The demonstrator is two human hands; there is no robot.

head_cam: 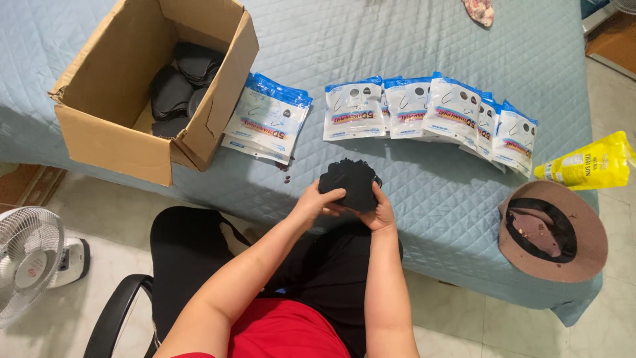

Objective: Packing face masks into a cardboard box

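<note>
Both your forearms reach forward from your lap and meet over the near edge of the bed covered in a pale blue quilted spread. Your left hand comes in from the left, wrist bent slightly, and its fingers curl onto the lower left side of a small stack of black fabric face masks. Your right hand rises almost straight up along the right forearm, and its thumb and fingers press against the lower right side of the same stack. Each grip is closed on the masks, so the stack is pinched between both hands and held just above the spread.

Beyond the stack, a row of white and blue plastic mask packets lies overlapping across the bed. A separate small pile of the same packets lies to the left, touching the side of an open brown cardboard box. More loose black masks lie inside that box. To the right, a brown round brimmed hat rests upside down near the bed's edge, and a yellow plastic pouch lies just beyond it. A white floor fan stands on the tiles at your left.
</note>
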